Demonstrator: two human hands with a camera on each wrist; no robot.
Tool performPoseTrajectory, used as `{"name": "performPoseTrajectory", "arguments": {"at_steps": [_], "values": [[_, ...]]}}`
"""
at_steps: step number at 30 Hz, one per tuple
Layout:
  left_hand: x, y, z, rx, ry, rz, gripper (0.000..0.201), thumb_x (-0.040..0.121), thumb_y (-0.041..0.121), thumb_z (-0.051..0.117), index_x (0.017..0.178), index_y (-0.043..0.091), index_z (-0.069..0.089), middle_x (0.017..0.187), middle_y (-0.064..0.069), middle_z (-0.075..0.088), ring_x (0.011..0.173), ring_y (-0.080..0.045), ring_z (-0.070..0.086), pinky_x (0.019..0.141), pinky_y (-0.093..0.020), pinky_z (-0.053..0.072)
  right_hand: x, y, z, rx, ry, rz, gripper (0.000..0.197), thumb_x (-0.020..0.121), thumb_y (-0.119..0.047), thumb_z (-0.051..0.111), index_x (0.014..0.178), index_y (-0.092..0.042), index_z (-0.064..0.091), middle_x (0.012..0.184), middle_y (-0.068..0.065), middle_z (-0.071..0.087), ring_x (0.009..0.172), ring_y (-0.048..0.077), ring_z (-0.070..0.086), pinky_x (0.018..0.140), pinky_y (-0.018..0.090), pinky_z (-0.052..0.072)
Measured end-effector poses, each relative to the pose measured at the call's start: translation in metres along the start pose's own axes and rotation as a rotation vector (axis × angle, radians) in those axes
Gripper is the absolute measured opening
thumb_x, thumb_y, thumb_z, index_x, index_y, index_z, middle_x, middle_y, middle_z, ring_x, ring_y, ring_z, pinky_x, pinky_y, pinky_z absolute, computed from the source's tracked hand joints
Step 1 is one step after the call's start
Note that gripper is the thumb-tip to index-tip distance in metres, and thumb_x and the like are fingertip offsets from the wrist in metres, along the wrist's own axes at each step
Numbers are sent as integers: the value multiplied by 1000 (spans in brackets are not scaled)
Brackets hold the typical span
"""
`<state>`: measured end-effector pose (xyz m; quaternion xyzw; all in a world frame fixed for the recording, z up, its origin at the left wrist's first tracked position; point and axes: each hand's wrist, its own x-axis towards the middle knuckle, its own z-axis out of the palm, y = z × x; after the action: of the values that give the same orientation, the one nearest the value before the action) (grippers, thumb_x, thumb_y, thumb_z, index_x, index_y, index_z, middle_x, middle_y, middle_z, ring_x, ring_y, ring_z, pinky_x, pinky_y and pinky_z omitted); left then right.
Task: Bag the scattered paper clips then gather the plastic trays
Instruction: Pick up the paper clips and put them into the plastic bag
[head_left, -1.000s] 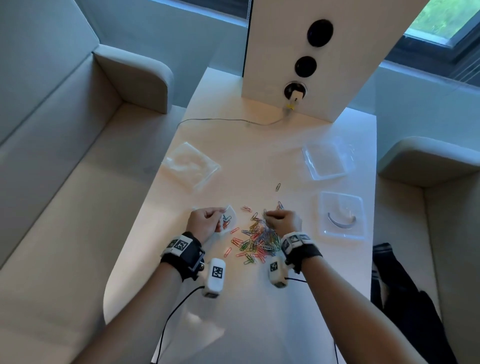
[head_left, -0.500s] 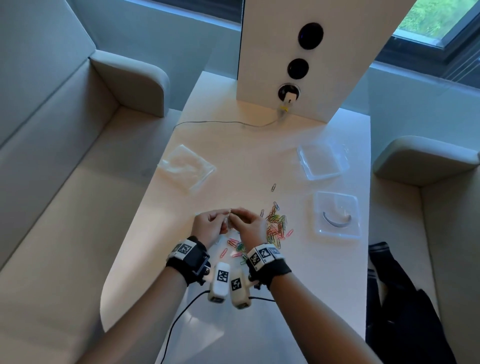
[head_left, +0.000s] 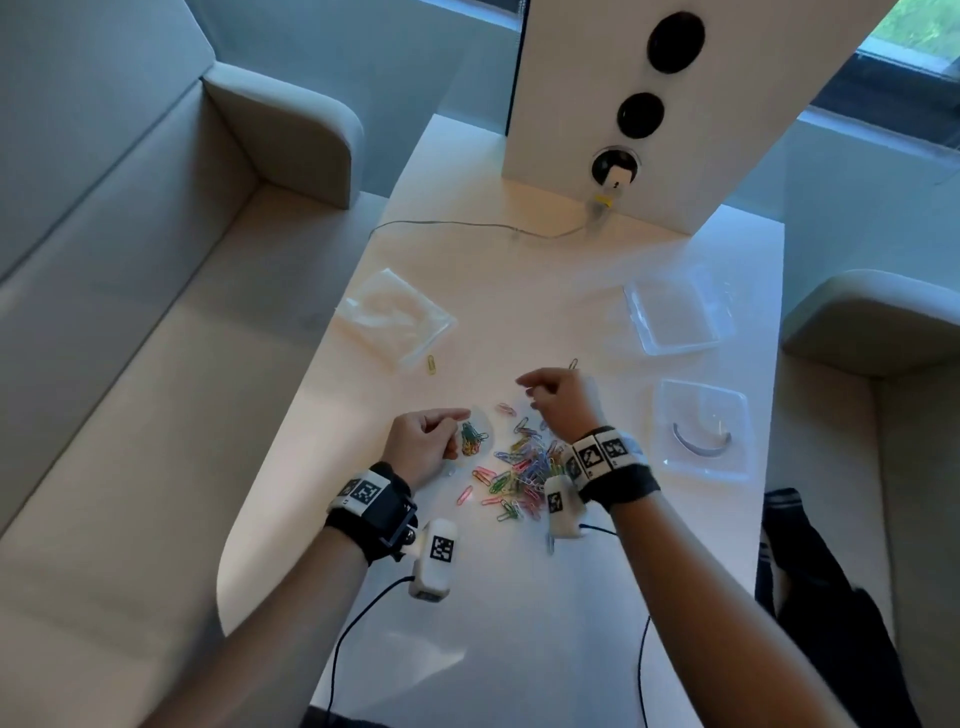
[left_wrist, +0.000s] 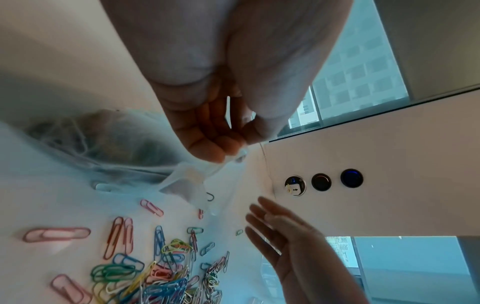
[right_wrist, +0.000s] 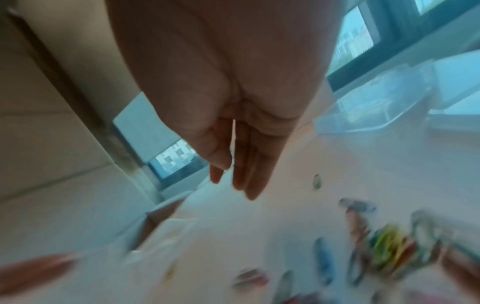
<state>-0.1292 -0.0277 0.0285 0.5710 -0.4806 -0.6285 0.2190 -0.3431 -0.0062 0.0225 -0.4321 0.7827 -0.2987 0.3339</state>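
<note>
My left hand (head_left: 423, 441) pinches the rim of a small clear bag (head_left: 475, 434) that holds several coloured paper clips; the left wrist view shows the bag (left_wrist: 109, 144) hanging below the pinching fingers (left_wrist: 215, 142). A heap of coloured paper clips (head_left: 522, 470) lies on the white table between my wrists, also seen as the clip heap (left_wrist: 161, 273). My right hand (head_left: 558, 397) hovers over the far side of the heap with straight fingers (right_wrist: 244, 174) and holds nothing. Two clear plastic trays stand at the right: a far tray (head_left: 675, 312) and a near tray (head_left: 704, 428) with a curved grey piece inside.
A stack of clear bags (head_left: 397, 319) lies at the left table edge, with a lone yellow clip (head_left: 430, 364) beside it. One more clip (head_left: 573, 364) lies beyond my right hand. A white post (head_left: 623, 104) with sockets and a cable stands at the back. Sofas flank the table.
My right hand has left the bag's mouth and swung right and away, over the heap, fingers now straight. The left hand still holds the bag, which now shows clips inside.
</note>
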Motion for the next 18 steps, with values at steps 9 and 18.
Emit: {"name": "performPoseTrajectory", "arguments": {"at_steps": [9, 18], "values": [[-1, -1, -22, -15, -9, -29, 25, 92, 8, 56, 90, 23, 76, 102, 3, 72, 93, -11, 67, 75, -25, 59, 40, 76, -8, -709, -299, -75, 68, 89, -1, 58, 149, -4, 28, 159, 15, 20, 143, 40, 25, 118, 45, 27], [3, -7, -10, -8, -33, -15, 25, 92, 3, 54, 90, 18, 75, 91, -16, 71, 79, -20, 62, 74, -26, 55, -56, 88, 23, -739, -153, -102, 43, 94, -26, 57, 135, -22, 46, 132, 12, 45, 116, 31, 48, 96, 40, 50]]}}
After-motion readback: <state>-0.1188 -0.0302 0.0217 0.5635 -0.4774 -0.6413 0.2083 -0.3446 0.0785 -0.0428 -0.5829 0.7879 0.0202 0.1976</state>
